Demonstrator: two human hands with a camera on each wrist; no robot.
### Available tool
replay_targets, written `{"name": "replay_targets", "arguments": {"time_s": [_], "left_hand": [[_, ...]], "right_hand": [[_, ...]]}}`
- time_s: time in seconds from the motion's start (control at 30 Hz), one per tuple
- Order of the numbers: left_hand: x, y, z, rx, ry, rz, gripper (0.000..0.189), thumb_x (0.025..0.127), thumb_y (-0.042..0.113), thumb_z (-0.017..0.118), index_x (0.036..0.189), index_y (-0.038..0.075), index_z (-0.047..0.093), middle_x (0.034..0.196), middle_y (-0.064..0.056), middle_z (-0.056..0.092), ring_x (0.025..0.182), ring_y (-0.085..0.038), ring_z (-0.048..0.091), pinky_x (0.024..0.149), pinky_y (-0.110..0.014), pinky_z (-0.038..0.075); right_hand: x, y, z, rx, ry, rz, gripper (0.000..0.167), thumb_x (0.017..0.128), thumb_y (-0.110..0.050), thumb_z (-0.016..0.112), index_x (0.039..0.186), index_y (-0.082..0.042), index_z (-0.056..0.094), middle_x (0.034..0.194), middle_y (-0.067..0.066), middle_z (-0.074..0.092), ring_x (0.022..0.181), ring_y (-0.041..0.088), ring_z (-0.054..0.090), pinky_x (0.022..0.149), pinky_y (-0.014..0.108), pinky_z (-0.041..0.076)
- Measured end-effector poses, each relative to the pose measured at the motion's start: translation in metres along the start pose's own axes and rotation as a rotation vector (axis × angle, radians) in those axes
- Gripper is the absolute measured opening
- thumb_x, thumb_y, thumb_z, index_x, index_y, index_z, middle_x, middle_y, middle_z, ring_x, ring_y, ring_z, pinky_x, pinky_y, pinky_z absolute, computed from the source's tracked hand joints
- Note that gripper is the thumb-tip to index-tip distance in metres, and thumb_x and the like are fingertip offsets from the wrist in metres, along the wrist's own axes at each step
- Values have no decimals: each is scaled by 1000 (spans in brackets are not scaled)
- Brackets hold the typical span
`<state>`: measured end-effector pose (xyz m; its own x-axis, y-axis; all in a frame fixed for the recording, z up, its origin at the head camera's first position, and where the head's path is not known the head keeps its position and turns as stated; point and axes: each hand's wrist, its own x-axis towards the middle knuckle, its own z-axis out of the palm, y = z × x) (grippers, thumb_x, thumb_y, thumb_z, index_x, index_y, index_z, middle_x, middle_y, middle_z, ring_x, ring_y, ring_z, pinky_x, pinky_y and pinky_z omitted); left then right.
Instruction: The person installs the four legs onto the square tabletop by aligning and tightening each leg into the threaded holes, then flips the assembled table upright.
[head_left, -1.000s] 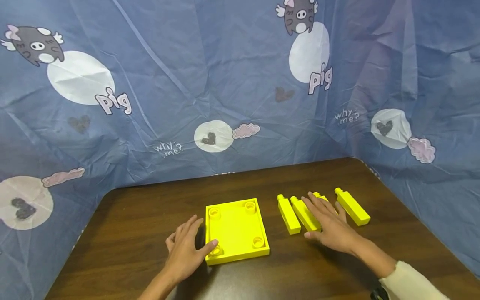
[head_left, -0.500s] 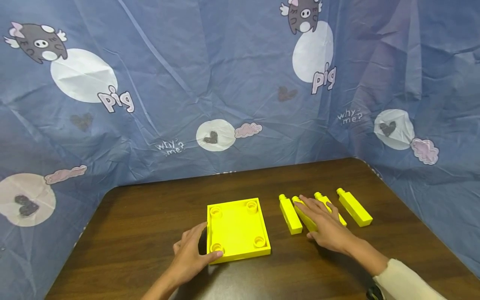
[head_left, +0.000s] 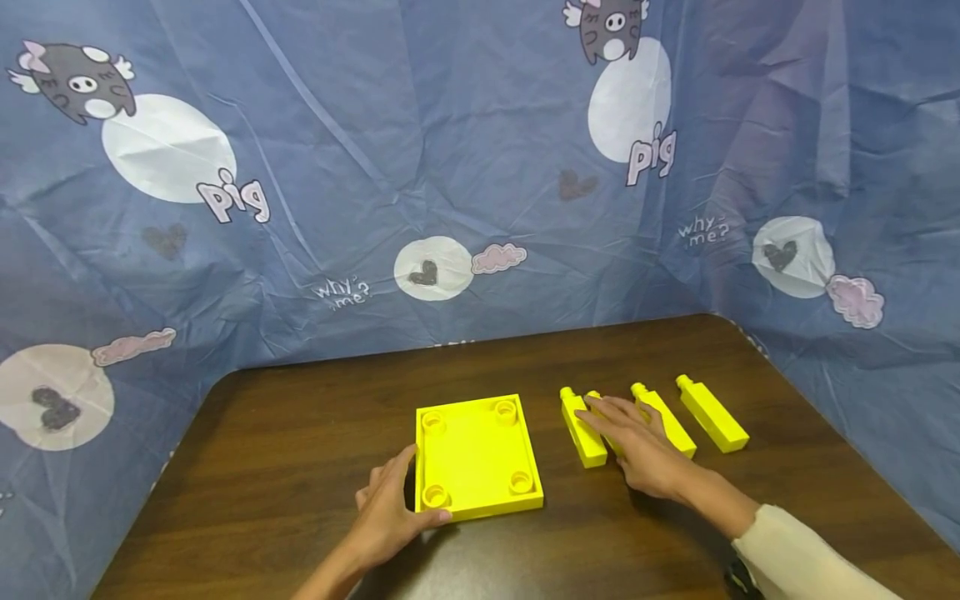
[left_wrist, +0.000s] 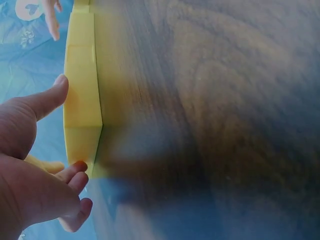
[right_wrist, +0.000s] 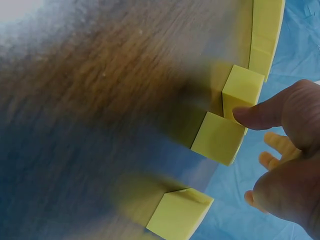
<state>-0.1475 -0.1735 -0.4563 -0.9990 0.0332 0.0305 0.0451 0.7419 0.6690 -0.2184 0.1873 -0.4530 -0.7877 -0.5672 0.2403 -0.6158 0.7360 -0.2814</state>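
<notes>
A yellow square board (head_left: 480, 454) with a raised rim and a round socket at each corner lies on the table. My left hand (head_left: 390, 512) holds its near left corner, thumb on the front rim and fingers along the left side. In the left wrist view, the thumb touches the board's edge (left_wrist: 82, 85). To the right, my right hand (head_left: 637, 442) spreads over a yellow square leg (right_wrist: 218, 138) with a knobbed end, mostly hidden in the head view. Its fingertips reach over the leftmost leg (head_left: 583, 433). The right thumb lies near both legs' ends.
Two more yellow legs, one just right of my hand (head_left: 667, 421) and another farther right (head_left: 712, 415), lie on the dark wooden table (head_left: 322, 433). A blue patterned cloth (head_left: 480, 167) stands behind and around the table edges.
My left hand has closed in around the board's near left corner. My right hand has moved left across the legs, uncovering the third one. The view has shifted slightly.
</notes>
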Motion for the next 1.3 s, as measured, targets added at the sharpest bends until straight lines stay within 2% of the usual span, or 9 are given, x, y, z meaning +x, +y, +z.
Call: {"name": "replay_targets", "arguments": {"time_s": [0.3,0.5,0.73,1.07,1.3], "left_hand": [[0,-2,1,-4,4,-5,100,61,38,90,142,6,42,132,-16,54,109,-26,43,82,-47,24],[0,-1,1,3,1,-6,101,61,39,90,143,4,42,131,-16,54,108,-26,43,81,-47,24],[0,0,1,-7,-2,-7,100,62,37,90,143,4,41,130,-16,54,107,-25,42,81,-47,24],[1,0,-2,0,-26,-15,101,63,40,88,144,4,39,133,-17,51,110,-27,41,84,-50,23],[0,-1,-3,7,-28,-16,101,63,41,88,144,5,39,133,-17,51,111,-27,41,85,-52,22]], "right_hand": [[5,1,4,-117,39,-155,81,66,26,59,134,-18,59,144,8,48,135,38,35,98,70,20],[6,2,7,-144,10,-156,73,66,26,57,120,-22,70,140,4,53,134,34,39,101,65,17],[9,2,7,-153,51,-192,70,60,27,57,109,-20,75,133,6,59,129,35,45,100,63,19],[12,-1,6,-183,-24,-194,67,65,25,58,110,-22,75,139,7,54,133,33,40,102,64,17],[16,-1,7,-194,8,-268,62,65,21,66,109,-22,75,134,8,58,130,32,44,103,62,18]]}}
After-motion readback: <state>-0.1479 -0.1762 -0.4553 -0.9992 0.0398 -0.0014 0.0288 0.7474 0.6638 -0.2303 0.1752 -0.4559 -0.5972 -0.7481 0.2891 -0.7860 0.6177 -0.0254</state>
